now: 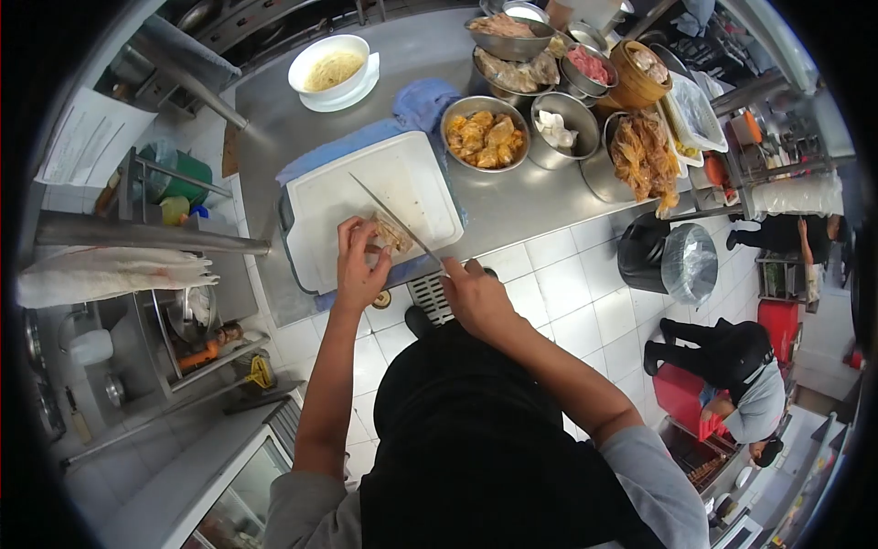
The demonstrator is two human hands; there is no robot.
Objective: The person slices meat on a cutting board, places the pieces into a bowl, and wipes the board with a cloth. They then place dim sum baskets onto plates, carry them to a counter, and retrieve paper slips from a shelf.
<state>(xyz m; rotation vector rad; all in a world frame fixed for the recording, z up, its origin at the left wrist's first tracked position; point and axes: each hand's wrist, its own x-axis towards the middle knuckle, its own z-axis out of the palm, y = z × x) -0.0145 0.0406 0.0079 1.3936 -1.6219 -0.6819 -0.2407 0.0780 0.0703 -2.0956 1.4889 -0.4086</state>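
Note:
My right hand is closed round the handle of a long knife, whose blade slants up and left over the white cutting board. Under the blade lies a piece of pale brown meat. The curled fingers and thumb of my left hand hold this piece from its left side, close to the cutting edge. A blue cloth is tucked along the far edge of the board.
Beyond the board stand a white bowl of shredded food, a metal bowl of yellow-orange pieces, a metal pot with white chunks, and a bamboo steamer. A lined bin and a bending person are at the right.

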